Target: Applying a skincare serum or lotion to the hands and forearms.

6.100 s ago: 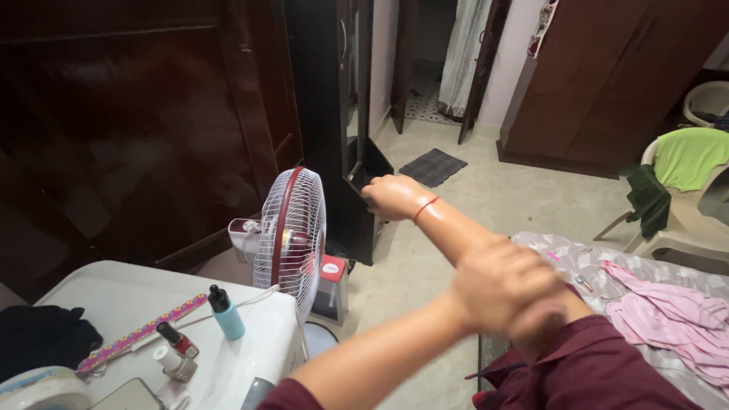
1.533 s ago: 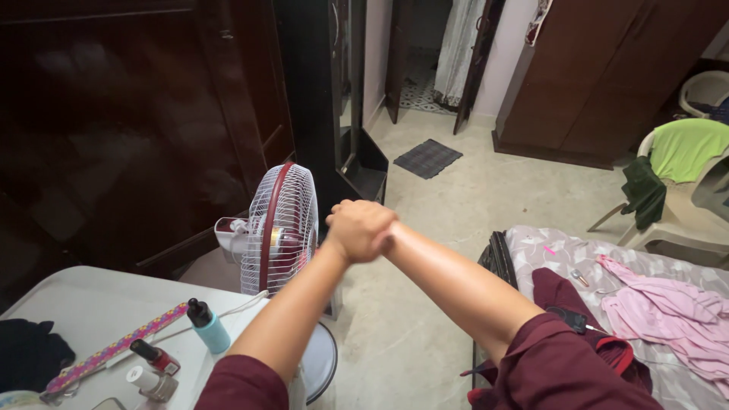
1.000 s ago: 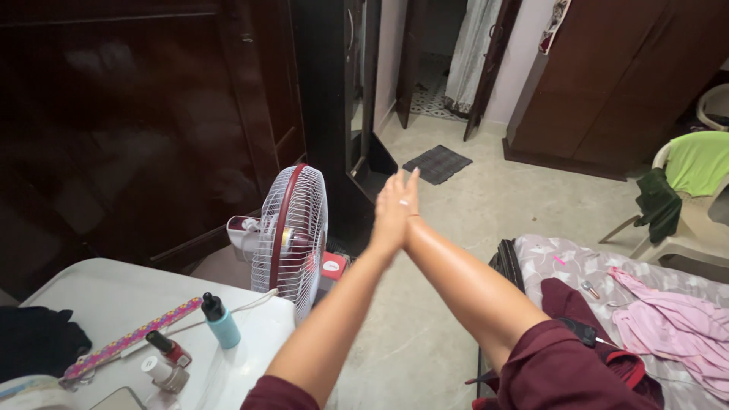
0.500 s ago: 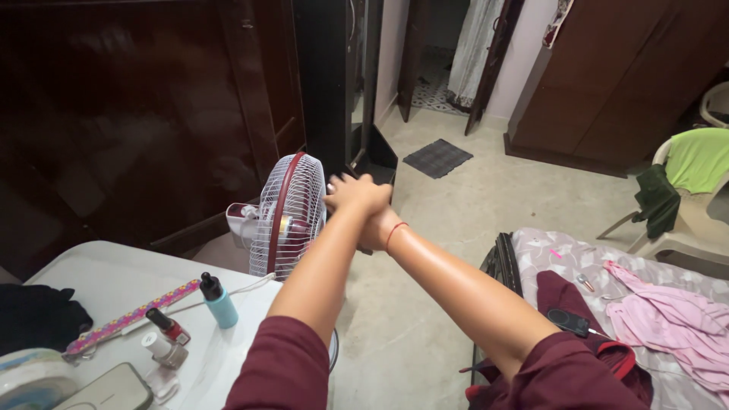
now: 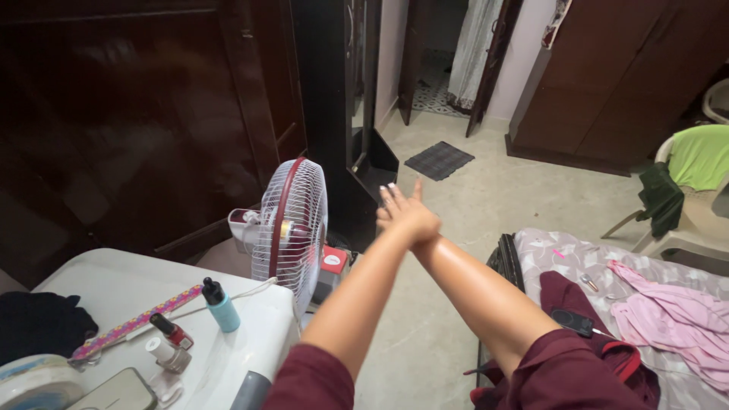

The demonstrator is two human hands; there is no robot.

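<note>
Both my arms reach straight out in front of me, bare below maroon sleeves, above the floor between a table and a bed. My left hand (image 5: 416, 222) lies pressed over my right hand (image 5: 389, 199), whose straight, white-nailed fingers show at the left edge. The left hand's fingers point away from me, and neither hand holds anything. Nearest to them is a white and maroon table fan (image 5: 292, 224), just to their left.
A white table (image 5: 114, 288) at lower left carries a blue dropper bottle (image 5: 220, 304), nail polish bottles (image 5: 168, 330) and a dark cloth (image 5: 42, 323). A bed (image 5: 562, 254) with pink clothes (image 5: 668, 319) is at right. A plastic chair (image 5: 702, 220) and dark wardrobes stand beyond.
Half a second ago the hands were clasped together; the fingers are now stretched out straight. The arms stay extended, shifted slightly right and lower in the view.
</note>
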